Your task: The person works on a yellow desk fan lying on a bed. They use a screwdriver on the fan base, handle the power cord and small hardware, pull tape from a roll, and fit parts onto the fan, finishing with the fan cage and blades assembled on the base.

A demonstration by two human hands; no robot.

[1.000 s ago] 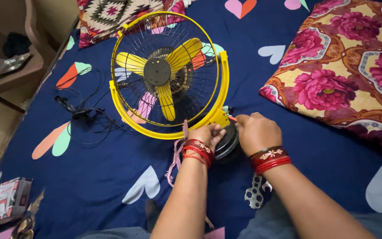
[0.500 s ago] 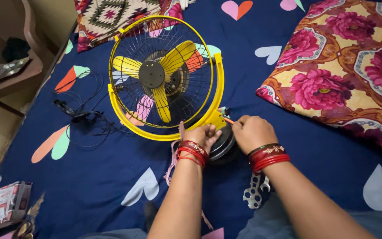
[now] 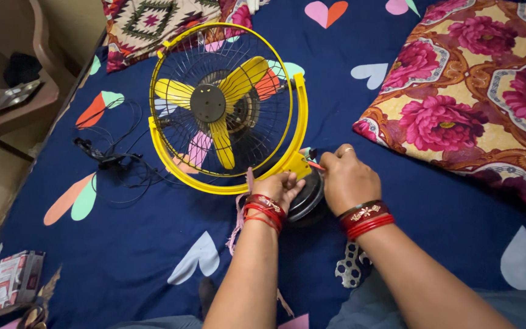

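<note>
- A yellow table fan [image 3: 226, 106] lies on a bed covered with a dark blue sheet [image 3: 153, 244] printed with coloured hearts — its wire cage faces up, three yellow blades showing behind the grille.
- The left hand [image 3: 281, 186] is closed on the fan's black round base [image 3: 305, 198], just below the yellow frame.
- The right hand [image 3: 348, 180] is curled, its fingers pinched on a thin red-handled tool [image 3: 313, 163] whose tip meets the yellow bracket where frame and base join; what kind of tool it is cannot be told.
- Both wrists carry red bangles.
- A black cord with its plug [image 3: 108, 159] lies loose on the sheet left of the fan.
- A floral cushion [image 3: 470, 97] sits to the right — well apart from the hands.
- A small printed box [image 3: 4, 280] rests at the lower left edge.
</note>
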